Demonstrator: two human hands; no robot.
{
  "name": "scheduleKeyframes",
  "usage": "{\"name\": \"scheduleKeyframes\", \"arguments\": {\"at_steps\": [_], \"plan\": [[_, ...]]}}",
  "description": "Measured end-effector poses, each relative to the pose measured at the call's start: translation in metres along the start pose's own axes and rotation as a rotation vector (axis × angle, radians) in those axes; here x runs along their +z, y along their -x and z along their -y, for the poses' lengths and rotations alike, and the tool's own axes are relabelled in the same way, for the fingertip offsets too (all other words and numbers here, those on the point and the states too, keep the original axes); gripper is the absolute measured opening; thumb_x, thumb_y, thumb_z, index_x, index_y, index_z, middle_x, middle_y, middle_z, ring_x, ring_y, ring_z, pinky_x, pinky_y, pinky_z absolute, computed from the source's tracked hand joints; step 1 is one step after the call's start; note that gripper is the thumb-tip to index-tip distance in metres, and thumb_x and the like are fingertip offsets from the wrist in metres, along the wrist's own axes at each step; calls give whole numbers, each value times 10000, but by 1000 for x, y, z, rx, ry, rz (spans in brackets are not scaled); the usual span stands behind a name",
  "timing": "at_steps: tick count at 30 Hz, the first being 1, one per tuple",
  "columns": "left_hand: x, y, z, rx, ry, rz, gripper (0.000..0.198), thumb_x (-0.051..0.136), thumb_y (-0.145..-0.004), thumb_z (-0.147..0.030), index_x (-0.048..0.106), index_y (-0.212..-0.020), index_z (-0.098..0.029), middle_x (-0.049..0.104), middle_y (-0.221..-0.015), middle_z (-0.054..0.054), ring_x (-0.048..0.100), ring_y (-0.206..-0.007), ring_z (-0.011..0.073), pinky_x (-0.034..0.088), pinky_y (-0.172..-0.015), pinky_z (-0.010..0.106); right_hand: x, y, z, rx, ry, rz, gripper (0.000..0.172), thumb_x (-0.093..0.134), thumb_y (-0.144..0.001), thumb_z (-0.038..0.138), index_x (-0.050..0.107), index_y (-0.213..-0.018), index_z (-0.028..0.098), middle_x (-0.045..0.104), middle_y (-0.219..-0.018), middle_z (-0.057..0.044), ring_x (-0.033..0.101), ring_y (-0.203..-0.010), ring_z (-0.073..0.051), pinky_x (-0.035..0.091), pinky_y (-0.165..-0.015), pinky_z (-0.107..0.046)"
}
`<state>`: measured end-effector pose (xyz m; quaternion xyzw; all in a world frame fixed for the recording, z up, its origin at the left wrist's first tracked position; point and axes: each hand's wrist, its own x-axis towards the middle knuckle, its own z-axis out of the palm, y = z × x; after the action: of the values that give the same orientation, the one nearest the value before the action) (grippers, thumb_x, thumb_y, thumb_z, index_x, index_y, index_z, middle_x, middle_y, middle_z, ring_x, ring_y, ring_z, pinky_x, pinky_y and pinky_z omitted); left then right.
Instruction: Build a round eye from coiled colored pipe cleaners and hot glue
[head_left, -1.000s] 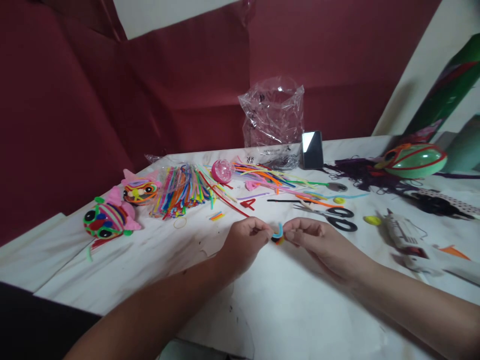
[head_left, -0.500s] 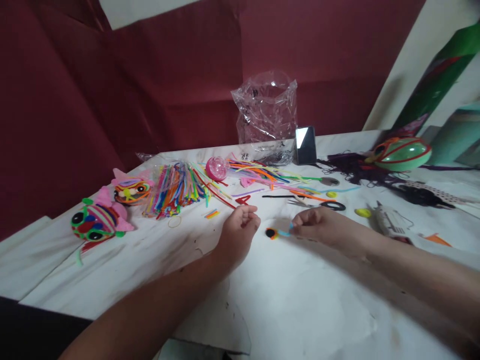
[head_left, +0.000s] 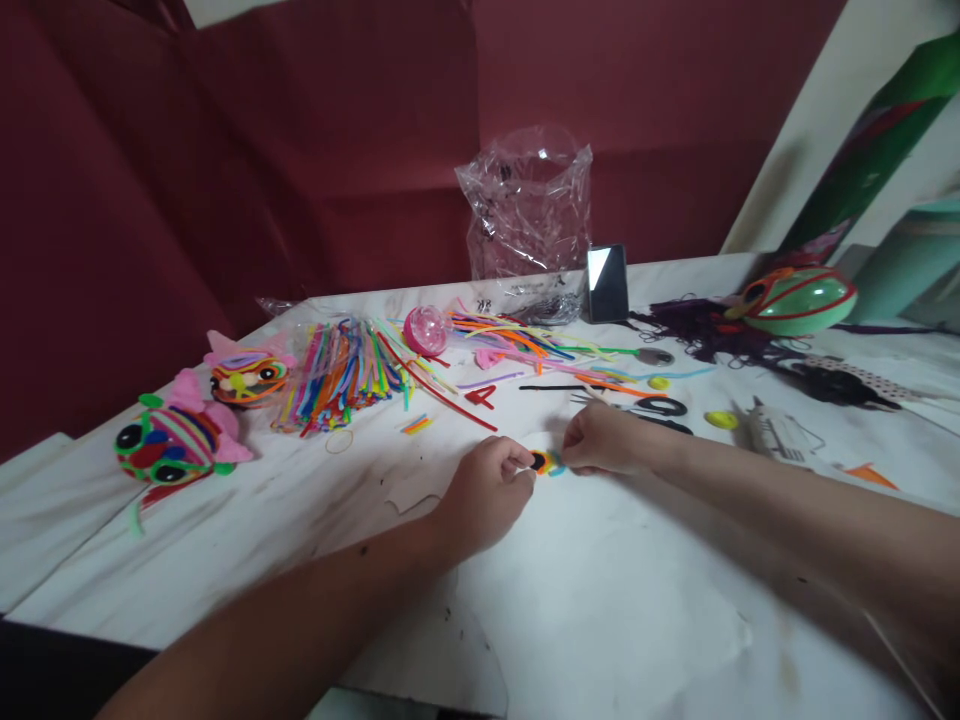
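Between my hands is a small round pipe-cleaner eye (head_left: pixel 539 462) with a black middle and a yellow-orange rim. My left hand (head_left: pixel 491 490) is closed, its thumb and finger pinching the eye's left edge. A blue pipe cleaner (head_left: pixel 556 470) runs round the right side of the eye. My right hand (head_left: pixel 606 440) pinches this blue strip close to the rim; its fingertips partly hide the strip's end. Behind my right hand lie black-handled scissors (head_left: pixel 664 406), partly covered by it. A bent red pipe cleaner (head_left: pixel 481 397) lies just beyond my left hand.
Bundled pipe cleaners (head_left: pixel 349 375) lie left of a pink clear ball (head_left: pixel 427 331). Two decorated fish-like figures, one a striped fish (head_left: pixel 176 445), sit far left. At the back stand a plastic bag (head_left: pixel 531 215) and a phone (head_left: pixel 607 284). A green balloon-like form (head_left: pixel 802 300) and glue gun (head_left: pixel 776 432) are right.
My left hand has moved right and now pinches the eye. My right hand has shifted left, closer to it, and the blue strip now curves against the rim. The view has shifted slightly.
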<state>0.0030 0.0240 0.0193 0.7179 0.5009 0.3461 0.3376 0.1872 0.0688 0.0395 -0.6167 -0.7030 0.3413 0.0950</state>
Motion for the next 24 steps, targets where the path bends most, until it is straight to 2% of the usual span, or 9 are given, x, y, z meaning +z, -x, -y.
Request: {"name": "scheduleKeyframes", "arguments": {"at_steps": [5, 9, 12, 18, 21, 24], "plan": [[-1, 1, 4, 60, -43, 8, 98, 556, -714, -161, 612, -792, -177, 600, -797, 17, 551, -785, 159, 433, -733, 275, 3, -2, 1, -9, 39, -34, 193, 589, -607, 228, 572, -417, 204, 529, -385, 17, 452, -383, -114, 353, -420, -248], [0, 0, 4, 66, -54, 28, 97, 549, -716, -150, 613, -784, -174, 600, -816, 26, 556, -800, 166, 437, -738, 282, 6, 9, -2, -88, 102, -123, 35, 595, -598, 192, 623, -584, 207, 609, -539, 17, 520, -532, -135, 360, -494, -240], [1, 0, 4, 73, -63, 41, 88, 539, -721, -147, 606, -773, -170, 597, -812, 30, 559, -799, 169, 439, -731, 287, 10, 17, -7, -146, 148, -187, 87, 571, -640, 213, 632, -702, 211, 634, -633, 10, 537, -596, -147, 364, -542, -248], [4, 0, 7, 118, -116, 25, 138, 542, -692, -100, 583, -797, -180, 609, -861, 37, 557, -862, 184, 442, -779, 306, 18, 20, -7, -280, 264, -261, 178, 480, -742, 198, 656, -764, 207, 674, -729, -26, 569, -648, -163, 370, -574, -255], [5, 0, 9, 149, -129, -4, 210, 540, -680, -82, 568, -860, -187, 618, -926, 40, 555, -883, 183, 447, -807, 313, 19, 19, -6, -304, 281, -271, 209, 472, -750, 174, 674, -796, 204, 690, -786, -44, 578, -684, -172, 377, -596, -259], [5, 0, 11, 160, -158, 11, 203, 543, -683, -85, 562, -859, -183, 621, -915, 44, 560, -881, 187, 453, -807, 318, 18, 16, -7, -313, 267, -254, 216, 488, -741, 174, 687, -811, 217, 693, -777, -33, 582, -666, -167, 382, -588, -254]]}}
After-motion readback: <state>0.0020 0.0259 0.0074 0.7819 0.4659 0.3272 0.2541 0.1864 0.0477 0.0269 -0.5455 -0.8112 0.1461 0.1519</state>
